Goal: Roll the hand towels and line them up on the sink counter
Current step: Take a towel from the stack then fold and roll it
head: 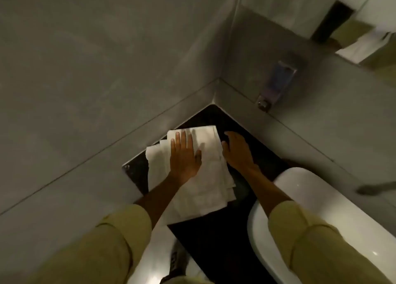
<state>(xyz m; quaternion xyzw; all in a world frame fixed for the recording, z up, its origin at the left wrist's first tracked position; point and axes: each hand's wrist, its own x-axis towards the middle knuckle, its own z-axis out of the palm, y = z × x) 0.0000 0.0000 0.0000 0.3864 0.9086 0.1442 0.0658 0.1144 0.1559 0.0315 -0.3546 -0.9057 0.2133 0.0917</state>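
Head view: white hand towels [201,183], flat and overlapping, on the dark desk [216,236] in the wall corner. Left hand [185,157] spread open, palm pressed flat on the towels, gripping nothing. Right hand [236,150] at the towels' right edge, fingers curled downward; grip impossible to tell. White basin [300,198] to the right.

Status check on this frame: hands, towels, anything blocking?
Left hand flat on the white towels, pressing. Right hand open at the stack's right edge. Towels still flat, unrolled, on the dark counter. White basin close at right.
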